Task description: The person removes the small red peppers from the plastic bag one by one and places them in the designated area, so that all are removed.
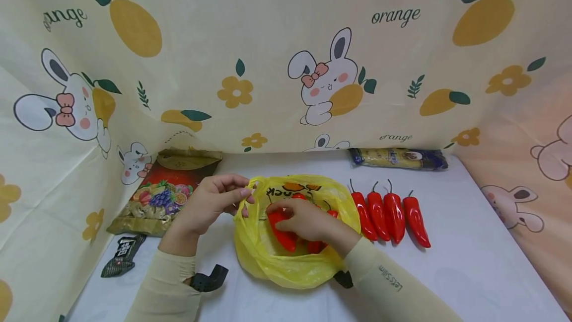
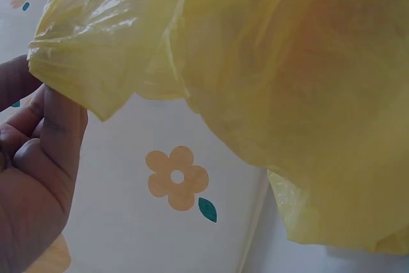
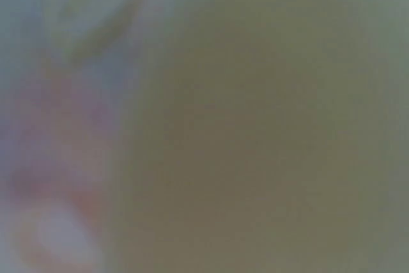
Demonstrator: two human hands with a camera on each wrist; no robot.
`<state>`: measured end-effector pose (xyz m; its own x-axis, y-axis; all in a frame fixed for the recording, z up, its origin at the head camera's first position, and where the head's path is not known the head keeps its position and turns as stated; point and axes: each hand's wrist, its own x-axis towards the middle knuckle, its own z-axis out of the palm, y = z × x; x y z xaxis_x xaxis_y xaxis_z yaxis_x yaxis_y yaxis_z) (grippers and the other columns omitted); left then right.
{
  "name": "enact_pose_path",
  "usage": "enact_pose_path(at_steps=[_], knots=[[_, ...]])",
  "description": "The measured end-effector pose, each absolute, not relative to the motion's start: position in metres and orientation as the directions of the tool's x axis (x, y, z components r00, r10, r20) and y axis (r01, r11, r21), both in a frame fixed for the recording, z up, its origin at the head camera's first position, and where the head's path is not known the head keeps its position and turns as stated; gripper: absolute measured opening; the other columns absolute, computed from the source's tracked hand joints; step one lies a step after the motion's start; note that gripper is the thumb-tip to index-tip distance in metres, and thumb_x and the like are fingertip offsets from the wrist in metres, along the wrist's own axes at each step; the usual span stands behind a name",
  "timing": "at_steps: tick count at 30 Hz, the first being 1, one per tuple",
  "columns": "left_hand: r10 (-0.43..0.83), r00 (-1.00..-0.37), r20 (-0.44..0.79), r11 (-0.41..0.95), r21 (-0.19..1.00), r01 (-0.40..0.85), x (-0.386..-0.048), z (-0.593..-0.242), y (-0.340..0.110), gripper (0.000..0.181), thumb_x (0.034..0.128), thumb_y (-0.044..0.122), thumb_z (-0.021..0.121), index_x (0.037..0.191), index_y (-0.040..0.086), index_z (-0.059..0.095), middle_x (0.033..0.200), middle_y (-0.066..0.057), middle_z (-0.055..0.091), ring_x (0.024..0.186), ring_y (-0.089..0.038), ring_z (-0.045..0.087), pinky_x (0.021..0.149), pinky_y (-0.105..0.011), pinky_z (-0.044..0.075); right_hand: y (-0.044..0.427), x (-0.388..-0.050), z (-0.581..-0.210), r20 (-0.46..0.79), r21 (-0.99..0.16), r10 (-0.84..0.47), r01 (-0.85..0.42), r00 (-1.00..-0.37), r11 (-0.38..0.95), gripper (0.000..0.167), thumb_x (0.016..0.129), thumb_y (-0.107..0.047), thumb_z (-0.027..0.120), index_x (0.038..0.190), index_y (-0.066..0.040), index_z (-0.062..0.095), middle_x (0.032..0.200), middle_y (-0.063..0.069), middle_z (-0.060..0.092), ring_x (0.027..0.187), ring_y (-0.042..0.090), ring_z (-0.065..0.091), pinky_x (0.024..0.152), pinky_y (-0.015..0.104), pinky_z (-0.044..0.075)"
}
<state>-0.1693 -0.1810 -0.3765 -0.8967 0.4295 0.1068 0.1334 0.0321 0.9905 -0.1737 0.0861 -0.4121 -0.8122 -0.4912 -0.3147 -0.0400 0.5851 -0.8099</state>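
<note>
On the white table (image 1: 473, 267) there's a big yellow bag (image 1: 290, 272) sitting mouth up, its left edge pinched between the thumb and fingers of the left hand (image 1: 214, 200). The right hand (image 1: 308, 217) reaches into the bag's mouth, thumb and fingers pinching a red pepper (image 1: 284, 236) near the stem end, so most of it sticks out below the grip, tip toward the person, with other peppers (image 1: 315, 247) near it inside.

The peppers (image 1: 394, 217) look glossy and smooth, the bag (image 1: 286, 271) crinkled plastic
</note>
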Motion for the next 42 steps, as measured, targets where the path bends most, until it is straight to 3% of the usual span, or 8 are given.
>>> enact_pose_path(at_steps=[6,13,30,36,42], knots=[[0.432,-0.897,0.099,0.039,0.991,0.128,-0.17,-0.377,-0.182,0.02,0.1083,-0.001,0.063,0.123,-0.014,0.067,0.1,-0.02,0.076,0.071,-0.023,0.074,0.068,-0.03,0.06,0.098,-0.171,-0.413,-0.25,-0.851,-0.474,-0.042,-0.844,0.524,0.031,0.104,-0.02,0.075,0.132,-0.032,0.076,0.134,0.008,0.06,0.108,0.029,0.06,0.08,0.039,0.057],[0.427,-0.899,0.097,0.043,0.991,0.127,-0.17,-0.378,-0.182,0.02,0.108,-0.001,0.064,0.123,-0.014,0.067,0.1,-0.02,0.076,0.071,-0.022,0.074,0.068,-0.03,0.059,0.115,-0.162,-0.407,-0.212,-0.888,-0.465,-0.029,-0.859,0.459,0.031,0.104,-0.021,0.076,0.133,-0.032,0.076,0.131,0.007,0.063,0.111,0.033,0.059,0.081,0.042,0.058],[0.427,-0.9,0.092,0.044,0.992,0.122,-0.169,-0.378,-0.182,0.02,0.1078,-0.002,0.063,0.124,-0.015,0.066,0.1,-0.019,0.076,0.071,-0.021,0.075,0.068,-0.03,0.06,0.164,-0.143,-0.391,-0.186,-0.961,-0.391,0.084,-0.902,0.263,0.044,0.103,-0.02,0.076,0.147,-0.019,0.07,0.145,0.016,0.059,0.117,0.037,0.063,0.083,0.049,0.063],[0.426,-0.9,0.092,0.044,0.991,0.123,-0.169,-0.378,-0.181,0.02,0.108,-0.002,0.063,0.123,-0.014,0.067,0.1,-0.019,0.076,0.071,-0.021,0.075,0.068,-0.029,0.059,0.188,-0.139,-0.392,-0.14,-0.96,-0.251,0.07,-0.958,0.27,0.046,0.105,-0.021,0.076,0.149,-0.018,0.068,0.143,0.016,0.062,0.112,0.035,0.065,0.084,0.042,0.063],[0.421,-0.902,0.09,0.045,0.992,0.12,-0.169,-0.376,-0.18,0.02,0.1081,-0.002,0.063,0.123,-0.015,0.067,0.1,-0.019,0.076,0.071,-0.02,0.075,0.067,-0.028,0.058,0.216,-0.141,-0.393,-0.108,-0.963,-0.087,0.082,-0.99,0.255,0.05,0.106,-0.022,0.075,0.154,-0.018,0.063,0.15,0.018,0.053,0.131,0.039,0.052,0.088,0.043,0.062]])
